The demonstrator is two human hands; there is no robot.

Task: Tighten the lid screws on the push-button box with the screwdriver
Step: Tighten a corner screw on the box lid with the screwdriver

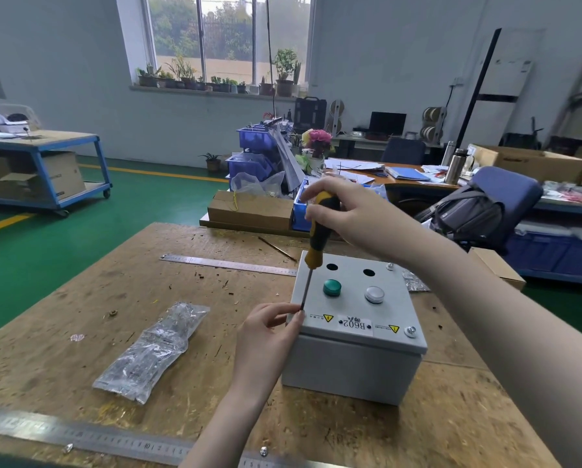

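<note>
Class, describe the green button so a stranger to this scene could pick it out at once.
Find the grey box on the wooden bench. On its lid, below two empty holes, sit two round buttons side by side. The green button is the one nearer the screwdriver; its neighbour is white.

You are working at a scuffed chipboard workbench (188, 373), where the grey push-button box (350, 369) is sitting toward the right. A crumpled clear plastic bag (154, 349) is lying to its left, with one steel ruler (229, 264) stretching behind and another steel ruler (90, 437) running along the near edge. Two loose screws (263, 451) are resting by that near ruler, and a small nut (113, 312) is lying beyond the bag.
</note>
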